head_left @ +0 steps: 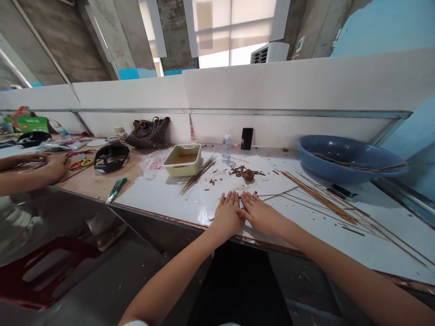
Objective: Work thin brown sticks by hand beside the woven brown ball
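Note:
My left hand (227,213) and my right hand (258,212) lie side by side, palms down and fingers stretched out, near the front edge of the white tabletop (190,210). Their thumbs meet. A thin stick (272,195) shows at the right fingertips and seems to run beneath the fingers; what is under the palms is hidden. Just beyond the hands sits a brown doughy lump (248,175) amid dark brown crumbs and short pieces. To the right lies a bundle of tan sticks (322,199), with longer loose ones around it.
Behind stand a clear bottle (226,148), a phone (247,139) and a cream basin (182,168) of brownish liquid beside thin dark sticks (200,174). A blue tub (346,160) is at right. Leftward are cutters (116,189), a black headset (111,157), a handbag (148,132) and another person's arms (37,170).

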Motion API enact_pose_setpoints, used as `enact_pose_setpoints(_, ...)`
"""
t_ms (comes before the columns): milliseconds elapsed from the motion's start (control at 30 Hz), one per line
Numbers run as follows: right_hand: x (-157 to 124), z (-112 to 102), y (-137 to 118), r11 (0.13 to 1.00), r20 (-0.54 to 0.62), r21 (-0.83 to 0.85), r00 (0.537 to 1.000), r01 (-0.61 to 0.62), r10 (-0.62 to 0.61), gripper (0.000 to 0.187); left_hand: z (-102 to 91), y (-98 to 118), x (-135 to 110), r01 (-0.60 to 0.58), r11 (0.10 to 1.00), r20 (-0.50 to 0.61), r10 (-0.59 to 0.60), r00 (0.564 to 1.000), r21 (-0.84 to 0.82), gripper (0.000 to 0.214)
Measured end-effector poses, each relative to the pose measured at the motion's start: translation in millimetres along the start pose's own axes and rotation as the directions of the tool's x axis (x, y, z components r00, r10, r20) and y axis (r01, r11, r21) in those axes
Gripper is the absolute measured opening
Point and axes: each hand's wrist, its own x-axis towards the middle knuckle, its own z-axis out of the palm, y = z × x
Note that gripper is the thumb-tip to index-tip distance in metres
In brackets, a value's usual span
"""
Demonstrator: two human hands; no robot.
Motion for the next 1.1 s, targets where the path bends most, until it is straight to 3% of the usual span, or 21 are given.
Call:
enact_pose_setpoints(200, -18, 9, -4, 1.000, -0.048, 0.022, 0.999, 0.008, -0.007, 0.080, 6.3, -3, -21, 0.033, 0.999, -0.072, -0.030, 0.997, 0.040, 0.070)
enact_pose_setpoints(333, -8, 9, -1, 1.000, -0.071, 0.007, 0.997, -0.005, 0.005, 0.080, 4.8, -7, -8, 0.041, 0.997, -0.070, -0.036, 0.997, 0.064, 0.068)
enact_pose_setpoints(567, 19, -5, 9, 0.999, 0.024, 0.025, 1.000, -0.020, 0.019, 0.081, -4.4, -11, 16, 0.083, 0.993, -0.045, -0.080, 0.996, 0.080, 0.070)
enact_pose_setpoints(833, -11, 2, 6, 0.998, -0.005, 0.023, 0.999, 0.051, -0.051, 0.085, 13.9, -9, -14, 0.015, 0.996, -0.099, -0.006, 0.995, 0.089, 0.068)
enact_pose_setpoints(1100, 16, -8, 8, 1.000, 0.022, 0.003, 1.000, -0.014, 0.014, 0.075, -2.1, -10, 15, 0.056, 0.996, -0.058, -0.052, 0.997, 0.068, 0.069)
